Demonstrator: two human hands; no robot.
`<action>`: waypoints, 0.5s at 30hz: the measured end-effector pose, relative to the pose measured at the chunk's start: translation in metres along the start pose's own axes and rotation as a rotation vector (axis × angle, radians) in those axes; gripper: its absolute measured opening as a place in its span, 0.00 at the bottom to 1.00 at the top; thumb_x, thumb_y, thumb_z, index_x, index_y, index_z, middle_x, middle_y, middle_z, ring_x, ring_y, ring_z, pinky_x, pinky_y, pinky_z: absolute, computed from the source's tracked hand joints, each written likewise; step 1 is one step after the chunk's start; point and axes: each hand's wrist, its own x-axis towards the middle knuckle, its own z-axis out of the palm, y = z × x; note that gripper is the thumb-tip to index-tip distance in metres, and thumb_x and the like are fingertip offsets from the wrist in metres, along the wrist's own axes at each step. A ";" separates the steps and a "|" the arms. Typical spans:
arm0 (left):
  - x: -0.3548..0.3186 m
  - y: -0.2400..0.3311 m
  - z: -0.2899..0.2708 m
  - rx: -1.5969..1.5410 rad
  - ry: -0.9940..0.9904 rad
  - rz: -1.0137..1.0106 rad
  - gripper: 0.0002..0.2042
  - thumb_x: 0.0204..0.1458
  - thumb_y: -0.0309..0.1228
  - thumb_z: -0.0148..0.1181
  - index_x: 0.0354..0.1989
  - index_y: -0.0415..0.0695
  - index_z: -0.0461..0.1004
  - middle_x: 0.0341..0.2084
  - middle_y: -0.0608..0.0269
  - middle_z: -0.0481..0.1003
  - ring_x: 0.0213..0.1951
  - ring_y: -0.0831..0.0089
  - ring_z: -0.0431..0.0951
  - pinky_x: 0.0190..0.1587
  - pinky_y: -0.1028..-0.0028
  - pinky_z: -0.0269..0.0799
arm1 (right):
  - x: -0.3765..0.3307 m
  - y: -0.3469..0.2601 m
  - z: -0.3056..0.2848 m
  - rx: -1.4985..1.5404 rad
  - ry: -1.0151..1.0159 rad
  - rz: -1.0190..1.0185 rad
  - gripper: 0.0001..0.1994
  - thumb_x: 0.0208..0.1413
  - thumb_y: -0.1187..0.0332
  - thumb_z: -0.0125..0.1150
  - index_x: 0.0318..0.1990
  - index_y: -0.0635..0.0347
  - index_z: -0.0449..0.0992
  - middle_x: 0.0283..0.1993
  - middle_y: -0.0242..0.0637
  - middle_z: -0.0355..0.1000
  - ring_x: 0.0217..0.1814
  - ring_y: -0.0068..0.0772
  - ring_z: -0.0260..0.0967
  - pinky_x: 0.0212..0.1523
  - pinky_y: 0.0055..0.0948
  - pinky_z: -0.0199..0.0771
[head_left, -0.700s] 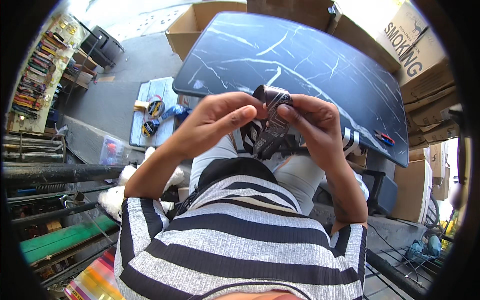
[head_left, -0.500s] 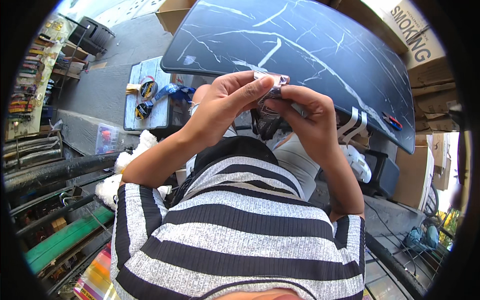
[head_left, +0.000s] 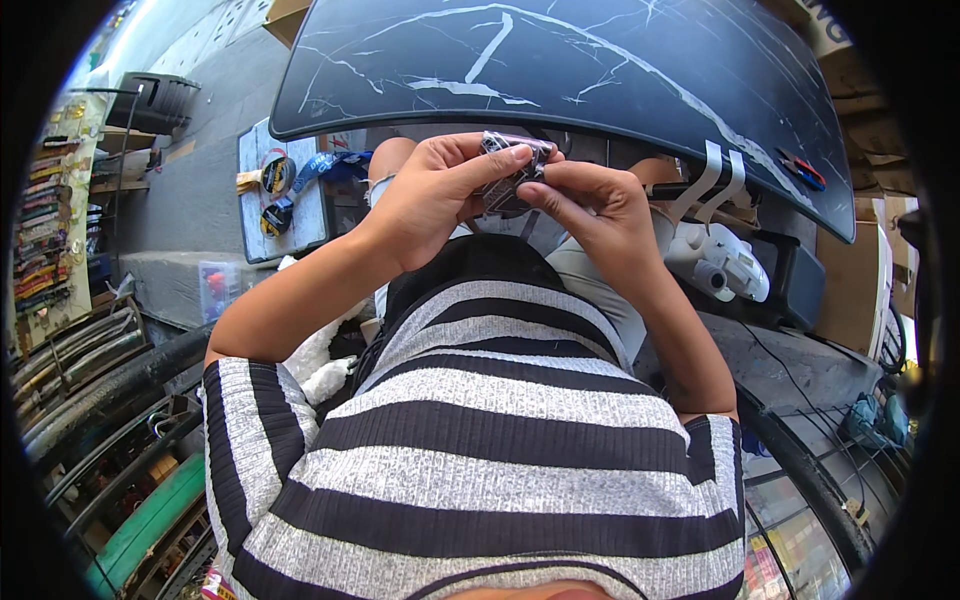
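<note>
A small dark, shiny packet [head_left: 508,184] with a pale line pattern is between my two hands, over my lap at the table's near edge. My left hand [head_left: 432,190] is closed on its left side, thumb lying across the front. On the right edge, the thumb and fingers of my right hand [head_left: 598,205] pinch it. The packet looks folded or rolled at the top. What lies inside or behind it is hidden by my fingers.
Ahead stands a black marble-patterned table [head_left: 400,60] with red-and-blue cutters [head_left: 803,172] at its right and white strips [head_left: 708,185] over its edge. Tape rolls [head_left: 278,175] lie on a pale stool [head_left: 255,225] at left. A white machine [head_left: 728,262] stands low at right.
The packet hung down long and loose before; now it is a compact bundle between my fingers. My hands have shifted slightly left, and the view has tilted a little.
</note>
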 end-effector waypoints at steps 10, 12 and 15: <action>0.006 -0.022 -0.014 0.009 0.111 -0.141 0.11 0.60 0.36 0.63 0.43 0.41 0.81 0.35 0.66 0.82 0.34 0.84 0.79 0.37 0.79 0.74 | -0.005 0.022 0.010 -0.316 0.124 -0.242 0.08 0.57 0.74 0.65 0.42 0.69 0.81 0.34 0.40 0.77 0.35 0.30 0.75 0.37 0.28 0.73; 0.006 -0.024 -0.012 0.046 0.118 -0.167 0.12 0.60 0.36 0.63 0.43 0.40 0.81 0.35 0.66 0.82 0.35 0.83 0.79 0.38 0.78 0.75 | -0.006 0.025 0.009 -0.287 0.117 -0.217 0.08 0.57 0.74 0.65 0.42 0.70 0.81 0.34 0.40 0.76 0.34 0.30 0.74 0.36 0.28 0.73; 0.005 -0.018 -0.011 0.160 0.113 -0.163 0.13 0.59 0.36 0.64 0.43 0.39 0.80 0.36 0.64 0.82 0.36 0.80 0.80 0.40 0.76 0.77 | -0.005 0.028 0.004 -0.186 0.103 -0.140 0.08 0.58 0.74 0.65 0.43 0.69 0.81 0.34 0.39 0.76 0.35 0.27 0.74 0.37 0.28 0.73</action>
